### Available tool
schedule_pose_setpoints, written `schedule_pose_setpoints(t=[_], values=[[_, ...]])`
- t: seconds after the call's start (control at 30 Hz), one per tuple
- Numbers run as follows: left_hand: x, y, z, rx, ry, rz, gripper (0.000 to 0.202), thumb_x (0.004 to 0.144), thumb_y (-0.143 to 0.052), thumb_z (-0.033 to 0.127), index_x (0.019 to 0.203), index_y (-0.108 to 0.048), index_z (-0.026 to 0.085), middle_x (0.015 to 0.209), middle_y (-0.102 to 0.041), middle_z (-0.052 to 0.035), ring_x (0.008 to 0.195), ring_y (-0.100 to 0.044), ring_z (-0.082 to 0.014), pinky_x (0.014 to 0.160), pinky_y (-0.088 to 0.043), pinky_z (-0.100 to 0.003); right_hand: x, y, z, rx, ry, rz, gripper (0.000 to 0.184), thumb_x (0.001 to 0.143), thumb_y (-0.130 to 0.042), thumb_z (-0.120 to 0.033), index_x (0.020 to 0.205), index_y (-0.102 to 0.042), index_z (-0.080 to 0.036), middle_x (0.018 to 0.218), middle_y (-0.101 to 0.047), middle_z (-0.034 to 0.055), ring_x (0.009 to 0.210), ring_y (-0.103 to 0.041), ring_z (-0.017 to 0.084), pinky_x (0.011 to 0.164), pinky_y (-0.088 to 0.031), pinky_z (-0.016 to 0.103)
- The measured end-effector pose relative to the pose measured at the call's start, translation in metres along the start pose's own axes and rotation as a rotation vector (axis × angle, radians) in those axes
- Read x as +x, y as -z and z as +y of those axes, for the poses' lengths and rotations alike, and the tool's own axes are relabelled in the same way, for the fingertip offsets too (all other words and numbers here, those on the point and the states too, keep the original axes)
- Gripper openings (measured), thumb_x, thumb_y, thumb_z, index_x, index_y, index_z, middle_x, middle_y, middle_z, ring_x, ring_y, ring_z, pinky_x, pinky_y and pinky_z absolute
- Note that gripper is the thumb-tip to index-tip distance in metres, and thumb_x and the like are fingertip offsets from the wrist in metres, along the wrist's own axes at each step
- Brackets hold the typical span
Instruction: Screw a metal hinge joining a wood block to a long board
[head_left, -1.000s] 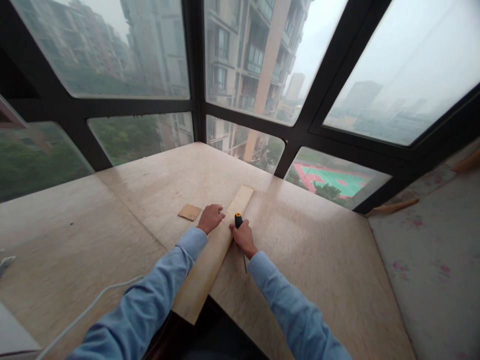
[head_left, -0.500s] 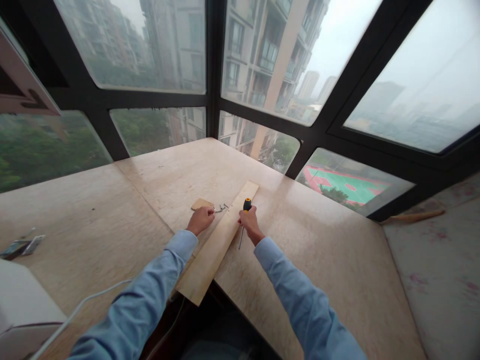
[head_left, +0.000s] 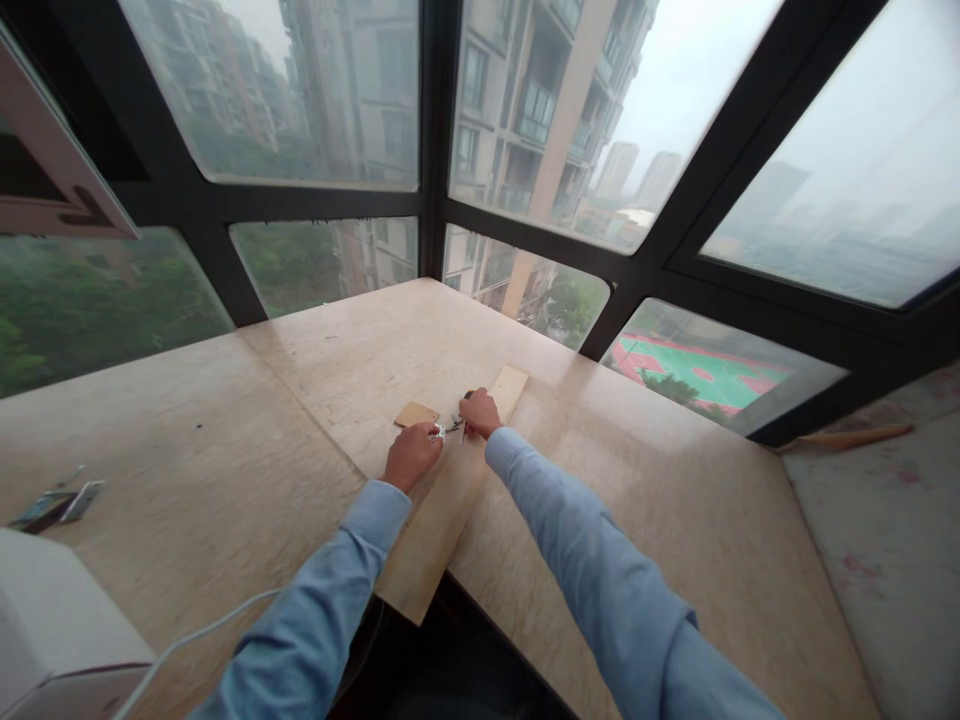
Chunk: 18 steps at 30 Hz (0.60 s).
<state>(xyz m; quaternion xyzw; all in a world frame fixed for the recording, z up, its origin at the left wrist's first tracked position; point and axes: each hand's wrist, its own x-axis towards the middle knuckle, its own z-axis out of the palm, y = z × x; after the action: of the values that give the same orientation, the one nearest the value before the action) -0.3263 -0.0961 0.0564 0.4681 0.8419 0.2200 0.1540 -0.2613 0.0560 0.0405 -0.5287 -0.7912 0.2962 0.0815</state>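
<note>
My left hand is closed, its fingertips pinching a small shiny metal piece at the left edge of a long pale wooden board. Its exact kind is too small to make out. My right hand is wrapped round the dark handle of a screwdriver, whose shaft points down by the metal piece. Most of the handle is hidden by the fingers. A small wooden block lies just beyond my left hand. The board rests on the countertop, its near end jutting over the edge.
The pale stone-look countertop runs up to dark-framed windows. At the left lie small metal-and-dark items, a white box and a white cable. A dark gap opens at the countertop's near edge.
My right hand has moved left with the screwdriver, from the board's right side to over the board beside my left hand. The view has shifted slightly.
</note>
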Motion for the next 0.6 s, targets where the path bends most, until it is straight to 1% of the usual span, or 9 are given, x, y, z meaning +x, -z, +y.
schedule_pose_setpoints(t=[0.07,0.13,0.23,0.3,0.33,0.43,0.47,0.53,0.6], values=[[-0.007,0.004,0.005,-0.068,-0.01,0.006,0.028,0.087,-0.056,0.026,0.109,-0.072,0.018,0.109,-0.073,-0.0105,0.101,-0.066,-0.0223,0.083,-0.047,-0.028,0.0,0.0,-0.008,-0.076,0.001,0.017,0.035,0.089,-0.052,-0.021,0.121,-0.052,-0.005,0.118,-0.064,0.0277,0.112,-0.065,0.033,0.089,-0.052,0.04],[-0.02,0.009,0.01,-0.135,-0.013,0.019,0.028,0.087,-0.058,0.027,0.109,-0.072,0.018,0.106,-0.074,-0.0101,0.096,-0.068,-0.0211,0.083,-0.048,-0.028,-0.002,-0.003,-0.016,-0.134,0.009,0.016,0.04,0.086,-0.055,-0.017,0.124,-0.051,-0.004,0.12,-0.064,0.0279,0.116,-0.063,0.034,0.091,-0.05,0.043],[-0.051,0.017,0.022,-0.185,0.006,0.038,0.028,0.086,-0.061,0.03,0.107,-0.073,0.017,0.102,-0.075,-0.0101,0.088,-0.069,-0.0212,0.082,-0.05,-0.03,-0.005,-0.008,-0.024,-0.2,0.043,0.015,0.049,0.085,-0.055,-0.011,0.132,-0.045,-0.003,0.12,-0.064,0.0286,0.116,-0.063,0.034,0.092,-0.049,0.044],[-0.078,0.025,0.034,-0.255,-0.034,0.017,0.027,0.086,-0.061,0.032,0.106,-0.074,0.018,0.1,-0.075,-0.0092,0.085,-0.07,-0.0213,0.081,-0.051,-0.032,-0.008,-0.012,-0.027,-0.221,0.062,0.019,0.052,0.085,-0.052,-0.009,0.136,-0.04,-0.001,0.121,-0.063,0.0302,0.115,-0.063,0.034,0.09,-0.048,0.045],[-0.092,0.03,0.042,-0.319,-0.072,-0.007,0.026,0.086,-0.061,0.032,0.103,-0.074,0.019,0.099,-0.076,-0.0081,0.083,-0.07,-0.0212,0.077,-0.053,-0.032,-0.01,-0.013,-0.027,-0.225,0.069,0.022,0.053,0.086,-0.051,-0.008,0.136,-0.039,0.0,0.12,-0.063,0.0309,0.114,-0.064,0.035,0.089,-0.048,0.045],[-0.136,0.049,0.069,-0.57,-0.32,-0.065,0.026,0.092,-0.053,0.034,0.098,-0.076,0.023,0.094,-0.076,-0.0048,0.081,-0.07,-0.019,0.073,-0.055,-0.03,-0.016,-0.012,-0.027,-0.217,0.087,0.027,0.05,0.088,-0.05,-0.011,0.135,-0.039,0.0,0.116,-0.065,0.0306,0.11,-0.065,0.036,0.086,-0.049,0.045],[-0.15,0.056,0.079,-0.639,-0.381,-0.061,0.026,0.093,-0.053,0.036,0.098,-0.076,0.026,0.089,-0.076,-0.0034,0.077,-0.07,-0.018,0.071,-0.056,-0.03,-0.018,-0.01,-0.026,-0.209,0.098,0.029,0.047,0.09,-0.05,-0.015,0.134,-0.04,-0.001,0.115,-0.066,0.0293,0.108,-0.065,0.036,0.084,-0.049,0.044],[-0.175,0.069,0.095,-0.712,-0.465,-0.009,0.022,0.092,-0.057,0.039,0.101,-0.076,0.033,0.084,-0.076,-0.0015,0.072,-0.069,-0.0175,0.074,-0.058,-0.032,-0.026,-0.003,-0.021,-0.186,0.126,0.041,0.042,0.093,-0.05,-0.026,0.131,-0.044,-0.006,0.113,-0.068,0.0254,0.105,-0.066,0.035,0.082,-0.048,0.042],[-0.197,0.079,0.109,-0.763,-0.54,0.012,0.024,0.092,-0.055,0.043,0.105,-0.074,0.039,0.077,-0.075,-0.0007,0.067,-0.069,-0.0181,0.067,-0.059,-0.032,-0.038,0.008,-0.01,-0.157,0.159,0.06,0.041,0.095,-0.048,-0.036,0.128,-0.048,-0.012,0.11,-0.07,0.0211,0.101,-0.067,0.032,0.08,-0.048,0.039]])
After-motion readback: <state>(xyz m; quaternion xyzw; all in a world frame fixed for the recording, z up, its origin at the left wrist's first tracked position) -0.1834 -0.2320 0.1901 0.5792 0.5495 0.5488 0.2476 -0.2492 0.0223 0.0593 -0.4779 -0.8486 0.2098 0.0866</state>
